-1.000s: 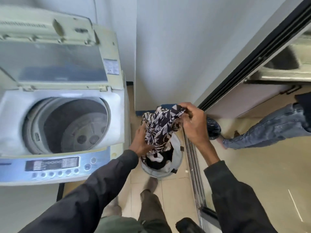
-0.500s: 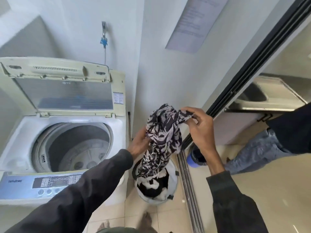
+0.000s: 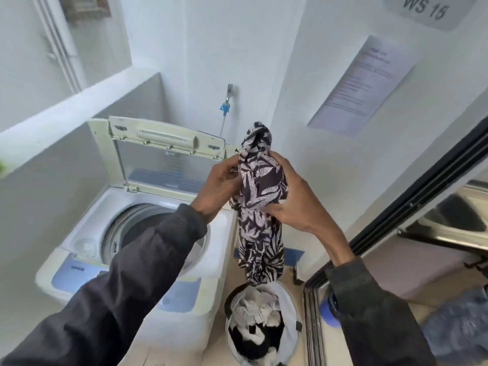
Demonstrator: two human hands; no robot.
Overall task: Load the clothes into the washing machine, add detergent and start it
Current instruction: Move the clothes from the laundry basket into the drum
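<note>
Black-and-white leaf-print garment (image 3: 260, 186), soft and bunched into a limp rope, hangs above the round laundry basket (image 3: 290, 310) of crumpled clothes, just right of the washing machine (image 3: 224, 233). Its clear-panelled lid (image 3: 163, 165) stands raised, leaving the round drum mouth (image 3: 132, 225) open. The left hand (image 3: 219, 186) pinches the cloth's upper edge, and the right hand (image 3: 295, 204) curls round its middle.
</note>
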